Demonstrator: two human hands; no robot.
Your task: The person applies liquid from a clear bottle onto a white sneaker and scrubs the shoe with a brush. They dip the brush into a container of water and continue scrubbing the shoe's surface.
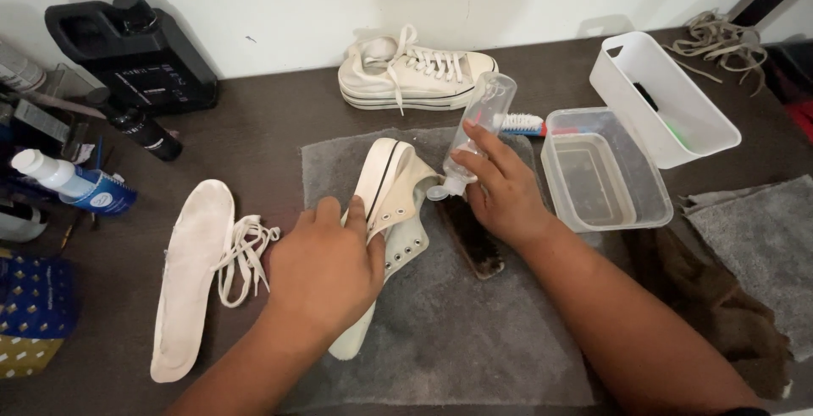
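Gripping a clear squeeze bottle [479, 125], the right hand [501, 189] has its fingers wrapped round the lower body and tips the bottle so its white nozzle points down at the cream canvas sneaker [385, 230]. The nozzle sits just beside the shoe's open collar; whether it touches the fabric is hard to tell from this angle. The left hand [326, 268] lies closed over the sneaker, thumb and fingers pinching the upper near the eyelets and pressing the shoe onto its side on a grey cloth [449, 331]. The sneaker has no laces, and its toe points away from the person.

A dark brush [474, 242] lies on the cloth just beside the right hand, partly under it. Left of the cloth, 1 white insole [190, 276] rests flat on the dark brown table [262, 124], with loose white laces [244, 251] bunched against it. A second, laced sneaker [412, 76] stands near the wall. To the right sit a clear tub [605, 170] and a white plastic bin [665, 99], touching each other, and a toothbrush [525, 124] lies beside the tub. A black jug [131, 52] and a small blue-and-white bottle [72, 183] stand at the far left.
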